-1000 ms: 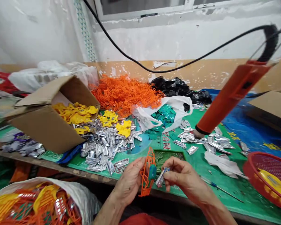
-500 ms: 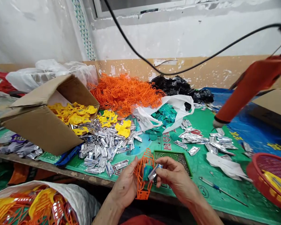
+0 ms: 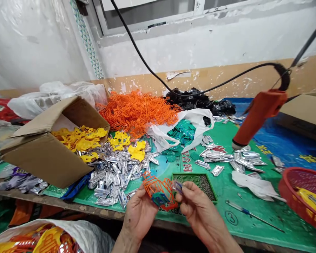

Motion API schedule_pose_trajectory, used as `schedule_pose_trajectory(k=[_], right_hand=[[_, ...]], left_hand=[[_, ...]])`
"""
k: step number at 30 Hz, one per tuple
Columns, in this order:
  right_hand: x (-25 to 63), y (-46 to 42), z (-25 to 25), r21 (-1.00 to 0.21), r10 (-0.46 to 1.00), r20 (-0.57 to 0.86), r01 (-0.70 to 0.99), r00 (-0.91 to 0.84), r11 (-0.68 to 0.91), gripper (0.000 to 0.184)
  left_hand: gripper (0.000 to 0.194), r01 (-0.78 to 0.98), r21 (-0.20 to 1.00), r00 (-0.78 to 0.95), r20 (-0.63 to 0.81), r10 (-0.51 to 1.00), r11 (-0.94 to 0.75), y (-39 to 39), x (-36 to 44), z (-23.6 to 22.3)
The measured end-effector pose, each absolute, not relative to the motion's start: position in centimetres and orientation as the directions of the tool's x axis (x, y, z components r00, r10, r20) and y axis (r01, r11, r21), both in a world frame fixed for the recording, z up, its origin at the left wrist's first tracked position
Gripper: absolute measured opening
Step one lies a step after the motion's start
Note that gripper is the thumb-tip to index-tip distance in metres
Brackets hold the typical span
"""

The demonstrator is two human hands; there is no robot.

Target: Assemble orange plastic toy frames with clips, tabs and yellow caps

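My left hand (image 3: 139,214) grips an orange plastic lattice frame (image 3: 158,189), now tilted on its side. A teal piece (image 3: 159,199) sits inside the frame, partly hidden by the orange bars. My right hand (image 3: 200,214) pinches a small silver foil piece (image 3: 177,187) between thumb and fingers, right next to the frame. Both hands are held just above the front edge of the green table mat (image 3: 255,211).
A cardboard box (image 3: 47,158) holds yellow pieces. Behind lie an orange lattice heap (image 3: 137,112) and black pieces (image 3: 192,100). Silver pieces (image 3: 113,172) spread across the mat, near a green perforated tray (image 3: 195,186), screwdriver (image 3: 252,216), red basket (image 3: 300,196), hanging orange tool (image 3: 258,116), and filled sack (image 3: 50,239).
The orange frame has turned from upright to tilted sideways, and the silver piece has moved up against it. The hanging orange tool has swung left, and the view has shifted slightly.
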State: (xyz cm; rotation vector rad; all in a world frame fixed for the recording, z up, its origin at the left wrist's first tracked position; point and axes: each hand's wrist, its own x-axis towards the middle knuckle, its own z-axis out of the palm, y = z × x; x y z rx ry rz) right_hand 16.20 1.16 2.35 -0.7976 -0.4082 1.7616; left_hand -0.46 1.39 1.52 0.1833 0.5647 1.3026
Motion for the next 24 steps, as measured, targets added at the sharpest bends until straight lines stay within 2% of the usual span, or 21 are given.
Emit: schedule_pose_trajectory(k=[3,8,10,12,14,16,17,19,21,24], right_hand=[[15.6,0.7,3.3,-0.577,0.917,-0.355,-0.73,-0.181,-0.367,0.036],[15.0,0.3,4.3,-0.639,0.915,-0.329,-0.659,-0.231,-0.397,0.042],[15.0,0.3,4.3,-0.682,0.935,-0.303,-0.642,-0.186,-0.349,0.042],[15.2,0.4,4.1,-0.729,0.956,-0.269,-0.623,-0.119,-0.283,0.04],[15.5,0.6,3.8,-0.779,0.971,-0.234,-0.587,-0.059,-0.223,0.038],[15.8,0.8,3.6,-0.824,0.98,-0.194,-0.536,-0.034,-0.182,0.035],[15.9,0.9,3.6,-0.843,0.985,-0.171,-0.511,-0.036,-0.166,0.033],[16.0,1.0,3.6,-0.872,0.991,-0.119,-0.471,-0.062,-0.134,0.03],[15.8,1.0,3.8,-0.888,0.994,-0.064,-0.45,-0.091,-0.098,0.026],[15.6,0.7,3.8,-0.902,0.993,-0.001,-0.428,-0.12,-0.053,0.02]], left_hand=[[0.013,-0.848,0.463,0.121,-0.308,0.944,0.259,1.2,-0.6,1.3],[0.003,-0.846,0.481,0.097,-0.285,0.954,0.23,1.2,-0.2,1.3],[0.002,-0.794,0.572,0.036,-0.293,0.955,0.205,1.2,0.1,1.6],[0.007,-0.632,0.766,-0.128,-0.251,0.96,0.116,1.0,0.0,1.9],[0.015,-0.307,0.951,-0.337,-0.071,0.939,-0.039,0.4,-0.4,2.4],[0.023,0.05,0.983,-0.406,0.183,0.895,-0.178,-0.5,-0.8,3.1],[0.029,0.143,0.963,-0.349,0.266,0.898,-0.229,-1.0,-1.0,3.6],[0.038,0.204,0.939,-0.131,0.307,0.943,-0.277,-1.6,-1.0,4.6],[0.049,0.228,0.945,0.073,0.223,0.972,-0.234,-1.5,-0.8,5.4],[0.048,0.232,0.965,0.143,0.089,0.986,-0.121,-0.6,-0.3,5.9]])
